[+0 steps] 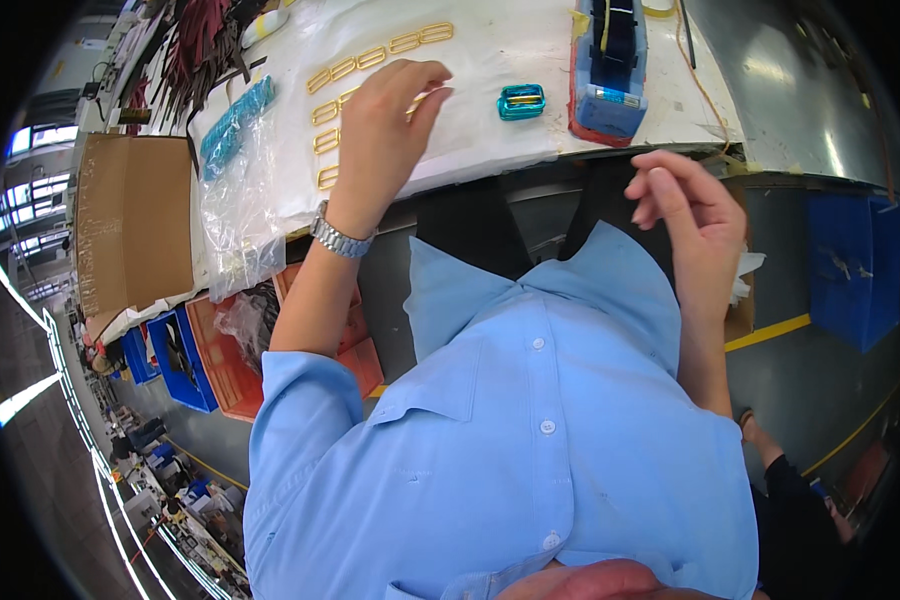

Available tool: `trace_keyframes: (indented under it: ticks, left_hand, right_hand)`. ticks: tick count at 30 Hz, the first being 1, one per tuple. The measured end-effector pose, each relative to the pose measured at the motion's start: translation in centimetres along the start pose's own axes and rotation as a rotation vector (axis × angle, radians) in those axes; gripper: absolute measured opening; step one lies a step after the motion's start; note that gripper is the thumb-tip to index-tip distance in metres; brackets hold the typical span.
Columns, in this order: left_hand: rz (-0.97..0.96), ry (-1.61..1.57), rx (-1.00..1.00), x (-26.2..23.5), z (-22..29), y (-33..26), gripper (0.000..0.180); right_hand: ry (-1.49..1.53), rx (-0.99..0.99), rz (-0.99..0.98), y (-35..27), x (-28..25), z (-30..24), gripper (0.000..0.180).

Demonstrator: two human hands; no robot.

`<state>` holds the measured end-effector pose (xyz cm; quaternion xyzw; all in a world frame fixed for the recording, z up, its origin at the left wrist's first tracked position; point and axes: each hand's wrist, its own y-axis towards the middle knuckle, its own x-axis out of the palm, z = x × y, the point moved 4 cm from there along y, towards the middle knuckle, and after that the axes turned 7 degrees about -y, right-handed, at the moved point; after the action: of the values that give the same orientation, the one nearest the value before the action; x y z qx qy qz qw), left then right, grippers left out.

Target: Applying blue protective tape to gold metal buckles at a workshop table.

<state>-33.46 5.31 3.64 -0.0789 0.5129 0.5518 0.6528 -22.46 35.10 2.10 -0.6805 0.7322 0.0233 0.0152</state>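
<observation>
Buckles (370,57) lie on table (500,140), plastic bag (235,190) left, tape dispenser (610,70) right

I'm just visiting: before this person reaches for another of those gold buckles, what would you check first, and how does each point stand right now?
1. Left hand over the flat gold rectangular metal buckles: ok.
2. Left grip closed on a buckle: cannot tell, palm hides it.
3. Right hand free, off the white cloth-covered bench: ok.
4. Small teal plastic case apart from both hands: ok.
5. Blue tape dispenser out of the way: ok.
6. Clear plastic bag fully on the bench: not ok, it hangs over the edge.
</observation>
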Motion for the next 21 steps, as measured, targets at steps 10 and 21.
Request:
trace_keyframes:
  ticks: [10, 21]
  left_hand:
    - [-0.377, 0.337, 0.072, -3.2, -1.0, -4.8, 0.007]
    - [-0.292, 0.338, 0.059, -3.0, -1.7, -5.3, 0.009]
  right_hand:
    - [-0.289, -0.112, 0.147, 6.3, -1.6, 0.9, 0.037]
    - [-0.202, -0.032, 0.014, 8.3, 1.3, 1.2, 0.036]
